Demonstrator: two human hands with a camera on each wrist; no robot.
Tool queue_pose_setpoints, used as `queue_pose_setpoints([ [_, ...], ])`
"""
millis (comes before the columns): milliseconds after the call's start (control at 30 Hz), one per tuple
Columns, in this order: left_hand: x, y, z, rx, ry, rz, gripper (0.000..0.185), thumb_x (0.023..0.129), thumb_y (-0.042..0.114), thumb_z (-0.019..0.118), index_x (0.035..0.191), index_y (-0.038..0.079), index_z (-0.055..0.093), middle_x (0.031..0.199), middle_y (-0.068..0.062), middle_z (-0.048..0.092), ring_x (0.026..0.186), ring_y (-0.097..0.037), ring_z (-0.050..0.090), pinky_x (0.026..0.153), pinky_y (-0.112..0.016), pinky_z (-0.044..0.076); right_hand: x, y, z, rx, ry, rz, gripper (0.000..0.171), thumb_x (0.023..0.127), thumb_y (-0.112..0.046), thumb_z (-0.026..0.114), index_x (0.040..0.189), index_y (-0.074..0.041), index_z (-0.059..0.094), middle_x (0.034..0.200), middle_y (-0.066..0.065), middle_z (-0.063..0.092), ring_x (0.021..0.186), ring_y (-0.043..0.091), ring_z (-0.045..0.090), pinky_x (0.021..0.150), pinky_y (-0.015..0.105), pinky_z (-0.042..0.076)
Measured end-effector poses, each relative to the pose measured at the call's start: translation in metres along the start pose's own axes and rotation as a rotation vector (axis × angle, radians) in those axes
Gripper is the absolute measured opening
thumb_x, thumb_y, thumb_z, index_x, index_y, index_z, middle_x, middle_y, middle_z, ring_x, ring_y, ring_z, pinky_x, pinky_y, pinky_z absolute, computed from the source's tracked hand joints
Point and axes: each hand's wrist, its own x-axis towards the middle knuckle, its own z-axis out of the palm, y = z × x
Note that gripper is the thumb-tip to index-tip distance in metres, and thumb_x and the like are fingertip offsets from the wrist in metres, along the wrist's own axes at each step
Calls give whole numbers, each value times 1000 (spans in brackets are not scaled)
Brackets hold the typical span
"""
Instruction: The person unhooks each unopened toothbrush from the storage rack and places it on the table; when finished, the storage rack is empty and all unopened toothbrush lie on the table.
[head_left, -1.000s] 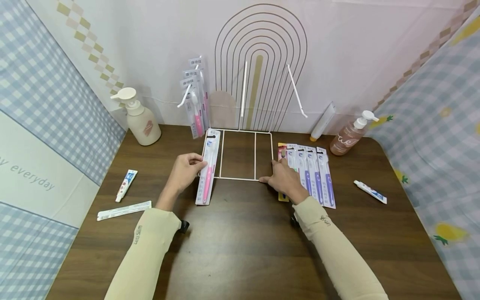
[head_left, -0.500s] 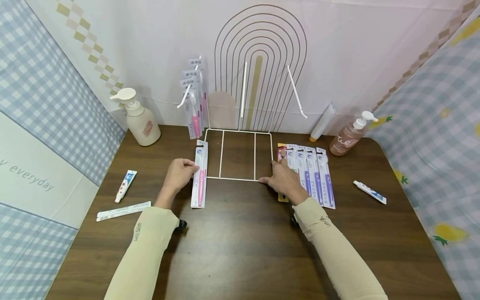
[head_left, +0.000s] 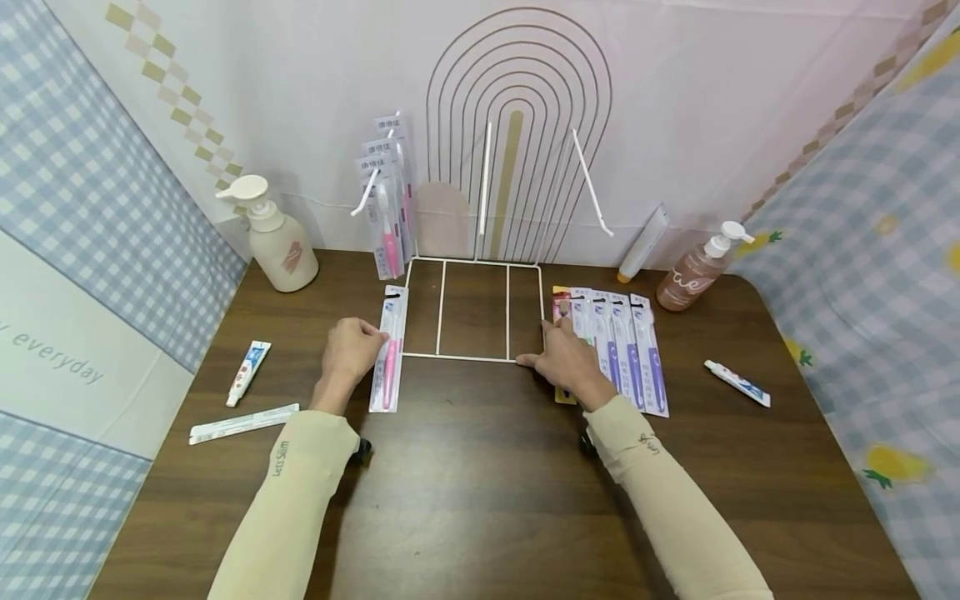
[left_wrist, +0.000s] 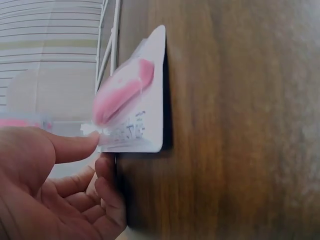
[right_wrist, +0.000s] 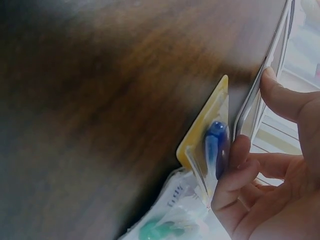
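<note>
Head view: left hand [head_left: 349, 353] pinches the pink toothbrush pack [head_left: 388, 365] by its near-left edge, at the left side of the white wire rack [head_left: 472, 358]; contact with the bench [head_left: 465, 483] unclear. Three pink packs [head_left: 387, 233] hang on the rack's left hook. Right hand [head_left: 562, 356] grips the rack's front-right corner, beside the purple toothbrush packs [head_left: 634, 358].

Left wrist view: thumb above, fingers below the pack edge; pink handle blurred.

Right wrist view: thumb and fingertips on the wire; fingers near a blue-handled, yellow-edged pack [right_wrist: 217, 145].
</note>
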Motion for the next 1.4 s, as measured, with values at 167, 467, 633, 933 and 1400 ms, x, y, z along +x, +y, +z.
queue_pose_setpoints([
  [167,-4,3,-3,22,22,-28,24,103,35,78,93,16,89,112,-16,85,98,-33,77,77,-43,59,10,13,12,1,19,-18,109,96,-67,86,170,4,48,172,37,44,102,40,73,81,58,64],
  [467,-7,-4,0,-39,66,68,28,101,30,81,119,9,84,110,-14,88,100,-33,82,87,-49,63,-21,-19,-15,-14,-2,5,98,105,-53,81,172,7,42,173,37,42,119,47,72,100,65,62],
  [633,-12,-7,1,-45,82,108,25,100,23,81,120,7,83,104,-13,88,93,-29,82,82,-44,63,-20,-18,-14,-10,5,10,97,105,-51,82,172,6,43,168,35,47,116,44,72,100,66,62],
  [933,-14,-7,2,-42,86,103,25,101,24,81,118,7,84,104,-13,88,92,-29,82,79,-41,61,-18,-17,-13,2,-1,7,99,104,-53,82,173,6,42,167,35,48,107,40,70,94,62,63],
  [1400,-8,-13,1,-76,64,61,24,99,25,84,118,10,85,106,-14,88,91,-26,82,74,-34,59,4,4,4,5,6,-5,107,98,-62,86,173,3,45,165,33,49,108,41,73,90,64,64],
])
